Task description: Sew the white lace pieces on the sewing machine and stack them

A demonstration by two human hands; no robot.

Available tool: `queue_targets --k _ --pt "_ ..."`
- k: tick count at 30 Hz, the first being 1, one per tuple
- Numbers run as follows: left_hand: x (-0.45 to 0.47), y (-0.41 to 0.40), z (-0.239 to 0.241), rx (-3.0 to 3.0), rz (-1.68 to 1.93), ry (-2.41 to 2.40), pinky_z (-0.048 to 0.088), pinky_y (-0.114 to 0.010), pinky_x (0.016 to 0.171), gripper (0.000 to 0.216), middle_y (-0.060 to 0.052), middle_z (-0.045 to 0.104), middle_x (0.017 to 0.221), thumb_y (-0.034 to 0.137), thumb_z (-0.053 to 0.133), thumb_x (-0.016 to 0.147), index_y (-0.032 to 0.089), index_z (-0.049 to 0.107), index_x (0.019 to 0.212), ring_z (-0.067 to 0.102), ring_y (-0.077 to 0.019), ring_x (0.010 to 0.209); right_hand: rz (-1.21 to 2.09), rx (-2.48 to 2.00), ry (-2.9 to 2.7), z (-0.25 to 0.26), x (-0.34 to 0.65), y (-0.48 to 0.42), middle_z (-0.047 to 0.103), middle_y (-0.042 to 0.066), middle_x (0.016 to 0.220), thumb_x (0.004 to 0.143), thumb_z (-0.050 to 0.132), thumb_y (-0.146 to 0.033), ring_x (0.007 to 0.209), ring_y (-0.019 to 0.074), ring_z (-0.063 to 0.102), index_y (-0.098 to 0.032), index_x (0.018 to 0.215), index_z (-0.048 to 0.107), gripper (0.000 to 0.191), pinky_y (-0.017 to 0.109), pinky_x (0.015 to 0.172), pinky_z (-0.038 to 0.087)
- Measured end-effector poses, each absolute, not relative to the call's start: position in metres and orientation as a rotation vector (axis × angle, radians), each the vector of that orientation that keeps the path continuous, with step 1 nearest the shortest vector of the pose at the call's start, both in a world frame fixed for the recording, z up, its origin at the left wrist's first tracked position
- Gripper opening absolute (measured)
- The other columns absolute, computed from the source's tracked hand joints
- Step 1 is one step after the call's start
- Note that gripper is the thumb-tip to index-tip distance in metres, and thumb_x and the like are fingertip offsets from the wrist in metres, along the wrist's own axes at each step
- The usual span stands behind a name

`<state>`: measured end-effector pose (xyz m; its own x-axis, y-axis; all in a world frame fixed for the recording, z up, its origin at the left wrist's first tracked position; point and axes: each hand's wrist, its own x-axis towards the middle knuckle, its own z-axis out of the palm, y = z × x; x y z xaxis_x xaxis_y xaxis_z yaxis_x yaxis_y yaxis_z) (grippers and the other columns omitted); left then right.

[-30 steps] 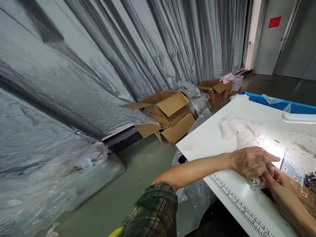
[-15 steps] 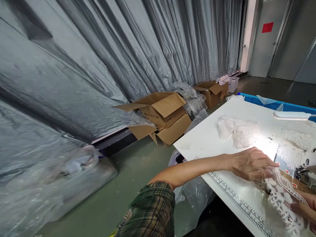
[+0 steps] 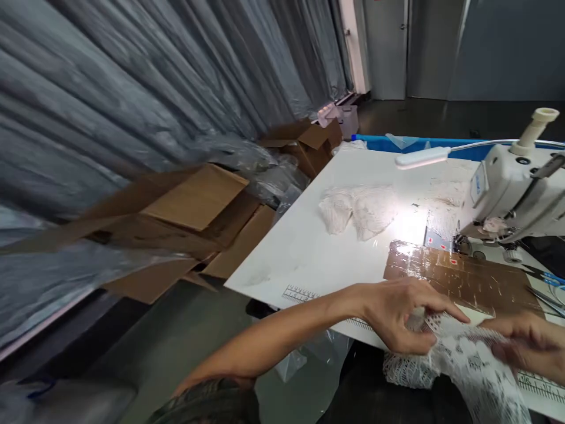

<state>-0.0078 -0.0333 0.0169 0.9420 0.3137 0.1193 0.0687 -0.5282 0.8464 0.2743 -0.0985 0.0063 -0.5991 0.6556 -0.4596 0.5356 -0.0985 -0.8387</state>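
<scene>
A piece of white lace fabric (image 3: 468,359) is stretched between my two hands at the front edge of the white table (image 3: 282,253), its lower part hanging over my lap. My left hand (image 3: 401,312) pinches the lace at its left end between thumb and fingers. At the right, my right hand (image 3: 525,341), a little blurred, grips the lace's other side. Just beyond the hands lies a brown taped plate (image 3: 459,277) in front of the sewing machine (image 3: 507,188). More white lace pieces (image 3: 362,209) lie farther back on the table.
A white lamp (image 3: 424,158) on a thin arm lights the machine's needle area. Blue-handled scissors (image 3: 551,280) and metal tweezers (image 3: 547,301) lie at the right. Open cardboard boxes (image 3: 198,197) and clear plastic stand on the floor at the left, beside a grey curtain (image 3: 176,76).
My view has swung right, bringing the sewing machine and brown plate into sight. Both hands have drawn the lace toward me, to the table's front edge, and spread it between them.
</scene>
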Motion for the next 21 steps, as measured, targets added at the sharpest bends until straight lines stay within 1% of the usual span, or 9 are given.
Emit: queue_targets --k 1,3,5,8,10,12,14,18,21 --pt "-0.01 -0.029 0.015 2.102 0.321 0.297 0.055 -0.028 0.077 0.052 -0.006 0.075 0.095 0.026 0.061 0.082 0.017 0.06 0.133 0.063 -0.014 0.071 1.954 -1.329 -1.99 0.015 0.273 -0.089 0.066 0.006 0.08 0.089 0.053 -0.068 0.069 0.017 0.061 -0.02 0.122 0.07 0.061 0.029 0.063 0.053" --pt "-0.013 -0.018 0.012 2.111 0.301 0.372 0.052 -0.024 0.064 0.051 -0.007 0.075 0.1 0.03 0.061 0.086 0.016 0.058 0.135 0.06 -0.0109 0.065 2.015 -1.306 -1.891 0.028 0.27 -0.07 0.063 0.006 0.077 0.086 0.053 -0.074 0.069 0.0159 0.059 -0.015 0.112 0.071 0.067 0.03 0.067 0.051" --pt "-0.016 -0.005 0.01 2.181 0.279 0.479 0.047 -0.022 0.056 0.049 -0.006 0.074 0.098 0.033 0.06 0.09 0.017 0.057 0.136 0.056 -0.0089 0.06 1.851 -1.421 -1.772 0.029 0.268 -0.056 0.062 0.005 0.075 0.08 0.056 -0.079 0.066 0.0151 0.055 -0.015 0.106 0.071 0.07 0.029 0.063 0.049" --pt "-0.02 0.013 0.006 2.398 0.293 0.697 0.044 -0.022 0.055 0.045 -0.003 0.071 0.084 0.034 0.057 0.094 0.016 0.056 0.136 0.053 -0.0091 0.057 1.645 -1.538 -1.66 0.017 0.274 -0.044 0.065 0.006 0.079 0.075 0.06 -0.079 0.067 0.0168 0.056 -0.018 0.101 0.07 0.068 0.029 0.059 0.047" --pt "-0.021 0.02 0.002 2.589 0.368 0.854 0.044 -0.024 0.057 0.039 -0.005 0.069 0.086 0.03 0.054 0.097 0.013 0.058 0.132 0.056 -0.0114 0.063 1.521 -1.604 -1.662 0.008 0.28 -0.04 0.065 0.005 0.076 0.075 0.063 -0.073 0.067 0.018 0.057 -0.019 0.092 0.069 0.056 0.03 0.058 0.047" --pt "-0.019 0.023 -0.004 2.778 0.524 0.929 0.046 -0.027 0.061 0.031 -0.011 0.069 0.1 0.026 0.049 0.099 0.011 0.061 0.124 0.06 -0.0146 0.074 1.403 -1.662 -1.689 0.003 0.285 -0.037 0.061 0.003 0.066 0.076 0.063 -0.066 0.06 0.0169 0.054 -0.021 0.08 0.066 0.045 0.029 0.052 0.043" --pt "-0.014 0.02 -0.009 2.924 0.664 0.831 0.05 -0.03 0.069 0.026 -0.014 0.066 0.114 0.024 0.044 0.102 0.012 0.062 0.117 0.063 -0.0175 0.086 1.321 -1.708 -1.711 0.002 0.286 -0.034 0.056 0.001 0.059 0.077 0.061 -0.063 0.054 0.0156 0.05 -0.022 0.074 0.063 0.041 0.028 0.047 0.037" --pt "-0.004 0.009 -0.016 3.026 0.635 0.419 0.051 -0.038 0.085 0.032 -0.014 0.066 0.124 0.037 0.043 0.105 0.013 0.06 0.118 0.064 -0.0214 0.103 1.218 -1.817 -1.775 0.007 0.284 -0.035 0.059 0.002 0.059 0.077 0.057 -0.064 0.052 0.0161 0.05 -0.021 0.076 0.065 0.043 0.028 0.043 0.035" --pt "-0.003 0.005 -0.018 3.018 0.535 0.387 0.049 -0.044 0.094 0.038 -0.013 0.065 0.126 0.045 0.045 0.103 0.014 0.06 0.118 0.064 -0.0241 0.106 1.062 -1.867 -1.851 0.009 0.284 -0.04 0.056 0.0 0.054 0.075 0.065 -0.06 0.047 0.0141 0.047 -0.022 0.069 0.062 0.038 0.028 0.04 0.033"
